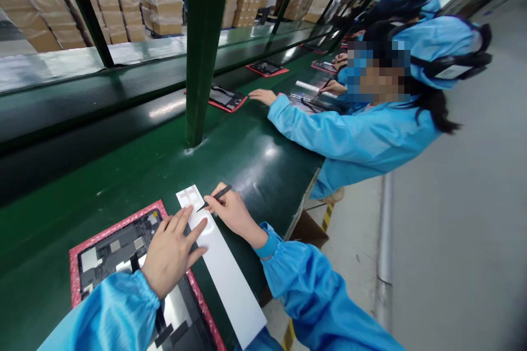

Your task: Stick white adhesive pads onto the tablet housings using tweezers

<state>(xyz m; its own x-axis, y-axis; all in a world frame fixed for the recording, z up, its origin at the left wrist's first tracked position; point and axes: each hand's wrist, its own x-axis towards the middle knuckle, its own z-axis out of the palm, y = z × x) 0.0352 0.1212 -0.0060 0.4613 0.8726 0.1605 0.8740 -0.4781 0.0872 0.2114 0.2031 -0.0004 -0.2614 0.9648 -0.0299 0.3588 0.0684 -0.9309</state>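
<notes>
Open tablet [119,247], in its padded tray [75,269], on the surface [37,241]; paper strip [230,285] immediately to its right; upright post [206,55] beyond both; stacked cartons [119,5] behind the post, left.

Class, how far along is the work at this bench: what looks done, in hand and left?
Done: the tablet-like device lies open on red wrap.
In hand: the left hand steadies the white strip; the right hand holds dark tweezers to it.
Left: probably the pale pieces on the strip's far end. Whether any are already on the device, I cannot tell.
</notes>
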